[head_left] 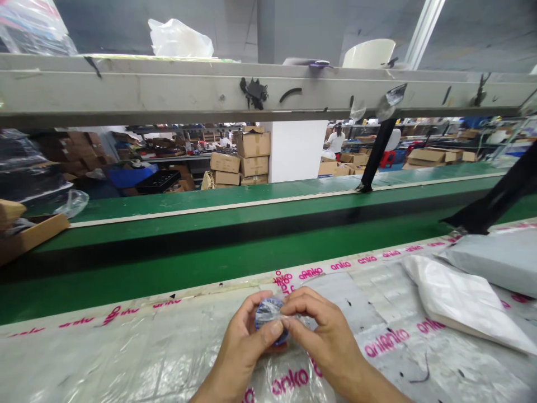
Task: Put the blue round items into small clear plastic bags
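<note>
Near the bottom middle of the head view, a small round blue item in clear plastic film is held above the worktable. The fingers and thumb of my left hand wrap round its left side. My right hand pinches the clear film at the item's right side, with thumb and forefinger together. Both hands nearly meet over it. Some of the item is hidden by fingers, and its exact kind cannot be told. Loose clear film shows just below the hands.
White plastic bags lie on the table at right. Beyond its far edge runs a green conveyor, with black-wrapped posts and an overhead shelf. An open carton sits at far left. A person is far back.
</note>
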The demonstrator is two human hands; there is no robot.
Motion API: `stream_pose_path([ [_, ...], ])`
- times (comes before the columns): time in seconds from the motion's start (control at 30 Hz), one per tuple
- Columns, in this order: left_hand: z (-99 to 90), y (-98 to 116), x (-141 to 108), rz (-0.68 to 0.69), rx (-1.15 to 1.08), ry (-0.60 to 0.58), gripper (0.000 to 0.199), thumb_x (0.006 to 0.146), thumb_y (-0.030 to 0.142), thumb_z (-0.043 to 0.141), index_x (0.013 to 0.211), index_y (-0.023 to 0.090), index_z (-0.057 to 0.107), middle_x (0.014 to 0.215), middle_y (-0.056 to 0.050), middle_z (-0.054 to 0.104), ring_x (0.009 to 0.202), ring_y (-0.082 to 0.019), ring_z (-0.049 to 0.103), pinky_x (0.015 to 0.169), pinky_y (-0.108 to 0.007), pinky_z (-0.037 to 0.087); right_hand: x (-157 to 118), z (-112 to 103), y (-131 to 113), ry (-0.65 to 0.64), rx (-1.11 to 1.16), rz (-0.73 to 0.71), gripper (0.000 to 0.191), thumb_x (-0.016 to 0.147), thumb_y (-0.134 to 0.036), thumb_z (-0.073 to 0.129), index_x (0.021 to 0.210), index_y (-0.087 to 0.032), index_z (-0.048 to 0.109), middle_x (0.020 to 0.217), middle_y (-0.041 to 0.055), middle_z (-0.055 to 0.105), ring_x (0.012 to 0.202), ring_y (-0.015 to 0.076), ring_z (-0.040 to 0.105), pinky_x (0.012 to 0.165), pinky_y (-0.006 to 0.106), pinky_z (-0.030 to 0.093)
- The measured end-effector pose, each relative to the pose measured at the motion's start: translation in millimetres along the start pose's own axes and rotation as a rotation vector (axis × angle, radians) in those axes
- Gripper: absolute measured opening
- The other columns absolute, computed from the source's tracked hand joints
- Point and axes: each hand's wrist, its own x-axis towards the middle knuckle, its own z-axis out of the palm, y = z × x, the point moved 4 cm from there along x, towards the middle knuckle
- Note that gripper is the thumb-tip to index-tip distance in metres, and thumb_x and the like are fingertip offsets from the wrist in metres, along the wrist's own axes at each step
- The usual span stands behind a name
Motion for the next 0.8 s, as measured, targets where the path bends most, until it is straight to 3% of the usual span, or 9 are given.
stream_pose_path([
  [0.1,-1.2,0,0,0.022,-0.019,0.069,0.079,0.077,0.052,0.086,0.136,0.020,0.045,0.127,-0.015,0.061,0.108,-0.026,0.061,0.088,-0.037,0.061,-1,0,0,0.024,-0.027,-0.051,0.007,0.092,-0.025,0.070,0.086,-0.025,0.073,0.089,0.0005,0.070,0.085,0.0164,0.066,0.078,0.029,0.053],
  [0.2,-2.4,1,1,0.042,-0.033,0.123,0.079,0.078,0.052,0.085,0.137,0.020,0.045,0.132,-0.014,0.059,0.111,-0.027,0.061,0.091,-0.039,0.061,-2,0,-7,0.066,-0.121,-0.211,0.005,0.094,-0.025,0.070,0.089,-0.025,0.071,0.090,0.0005,0.071,0.089,0.0175,0.066,0.082,0.031,0.054],
  [0.3,-2.5,0,1,0.037,-0.051,0.130,0.079,0.079,0.053,0.084,0.138,0.020,0.044,0.134,-0.014,0.058,0.114,-0.027,0.060,0.092,-0.038,0.060,-6,3,-16,0.032,-0.189,-0.382,0.009,0.096,-0.017,0.065,0.095,-0.025,0.067,0.088,0.0006,0.069,0.089,0.0172,0.065,0.080,0.031,0.055],
  [0.43,-2.3,-2,1,0.029,-0.064,0.103,0.077,0.081,0.056,0.081,0.139,0.022,0.043,0.134,-0.013,0.058,0.114,-0.026,0.061,0.092,-0.035,0.060,-11,6,-21,0.002,-0.204,-0.452,0.017,0.095,-0.009,0.059,0.097,-0.024,0.067,0.093,0.0023,0.068,0.094,0.0160,0.067,0.081,0.028,0.058],
  [0.53,-1.6,-4,2,0.019,-0.053,0.088,0.076,0.082,0.059,0.079,0.138,0.022,0.044,0.132,-0.013,0.058,0.114,-0.027,0.061,0.093,-0.037,0.059,-7,4,-20,0.053,-0.148,-0.371,0.015,0.093,-0.011,0.060,0.091,-0.024,0.068,0.089,0.0013,0.067,0.086,0.0142,0.067,0.075,0.024,0.056],
  [0.63,0.2,-4,4,0.010,-0.067,0.087,0.067,0.087,0.062,0.069,0.136,0.021,0.048,0.125,-0.013,0.061,0.109,-0.028,0.062,0.089,-0.040,0.060,-2,2,-13,0.075,-0.013,-0.184,0.011,0.088,-0.015,0.067,0.082,-0.024,0.069,0.082,0.0003,0.065,0.077,0.0137,0.064,0.067,0.023,0.053],
  [0.8,1.6,-6,2,-0.020,-0.059,0.101,0.052,0.093,0.057,0.063,0.129,0.021,0.055,0.119,-0.010,0.062,0.107,-0.028,0.063,0.081,-0.036,0.060,-8,1,3,0.029,0.069,-0.024,0.006,0.086,-0.020,0.070,0.086,-0.026,0.072,0.089,0.0008,0.066,0.084,0.0138,0.063,0.070,0.022,0.052],
])
